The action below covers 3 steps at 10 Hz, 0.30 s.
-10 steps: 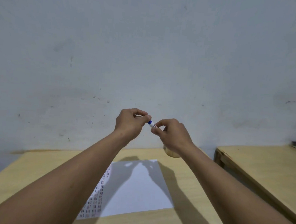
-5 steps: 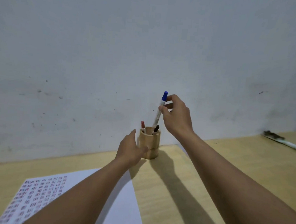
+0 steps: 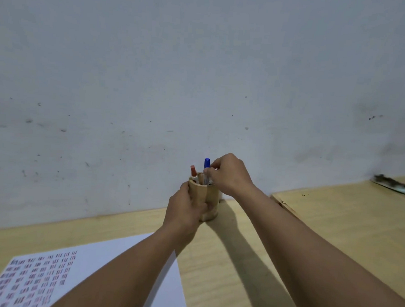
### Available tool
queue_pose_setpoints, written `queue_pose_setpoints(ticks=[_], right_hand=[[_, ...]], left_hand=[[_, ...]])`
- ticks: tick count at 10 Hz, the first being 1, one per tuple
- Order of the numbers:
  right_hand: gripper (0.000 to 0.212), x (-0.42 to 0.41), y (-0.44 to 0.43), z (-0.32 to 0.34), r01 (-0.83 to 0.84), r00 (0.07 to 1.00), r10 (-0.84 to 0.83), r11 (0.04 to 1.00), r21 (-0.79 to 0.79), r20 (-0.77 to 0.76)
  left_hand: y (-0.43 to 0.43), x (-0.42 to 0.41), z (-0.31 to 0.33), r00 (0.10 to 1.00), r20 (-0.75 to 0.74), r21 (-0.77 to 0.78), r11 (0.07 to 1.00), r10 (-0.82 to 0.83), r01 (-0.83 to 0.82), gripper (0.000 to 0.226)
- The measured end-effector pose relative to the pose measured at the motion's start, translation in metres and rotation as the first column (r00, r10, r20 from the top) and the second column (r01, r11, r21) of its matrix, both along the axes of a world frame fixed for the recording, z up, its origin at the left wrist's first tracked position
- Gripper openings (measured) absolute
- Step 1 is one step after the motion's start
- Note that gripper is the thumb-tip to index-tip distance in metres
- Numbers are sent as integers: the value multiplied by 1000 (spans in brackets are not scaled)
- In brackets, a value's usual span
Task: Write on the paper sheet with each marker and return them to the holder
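A round wooden holder [image 3: 211, 209] stands on the table by the wall. My left hand [image 3: 183, 210] wraps around its left side. My right hand [image 3: 229, 175] pinches the blue-capped marker [image 3: 206, 164], which stands upright with its lower end inside the holder. A red-capped marker [image 3: 193, 170] sticks out of the holder at the left. The white paper sheet [image 3: 110, 254] lies at the lower left, with rows of small red and dark marks [image 3: 32, 278] on its left part; my left forearm covers its middle.
The wooden table [image 3: 225, 268] meets a grey wall just behind the holder. A second wooden table [image 3: 347, 209] adjoins at the right, with a gap between them. A long white object with a dark end [image 3: 394, 185] lies at its far right.
The blue marker, held high above the holder half a second ago, has come down into it. My left hand has closed around the holder. One second ago both hands held the marker together.
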State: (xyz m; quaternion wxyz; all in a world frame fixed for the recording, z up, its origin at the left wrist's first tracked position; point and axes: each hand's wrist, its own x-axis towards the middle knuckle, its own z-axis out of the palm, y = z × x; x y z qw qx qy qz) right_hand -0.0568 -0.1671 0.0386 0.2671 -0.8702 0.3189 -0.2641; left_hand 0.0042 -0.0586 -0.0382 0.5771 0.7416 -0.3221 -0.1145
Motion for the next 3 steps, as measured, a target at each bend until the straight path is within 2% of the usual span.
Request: queue_pose_setpoints(ticks=[1,2,3], right_hand=[[33,-2,0,-1,7,1000,-7,1000,2,22],[39,-13,6,9,28,993,-24,999,-26,120],[35,-32,17,25,52,967,-41,998,-38,250]], left_hand=[[-2,1,-4,1000,0,-2,1000,-17,17,46],[4,-1,4,996,-94,8,1000,-9,10,61],[20,-7,15,995,-69,40,997,72,-69,86]])
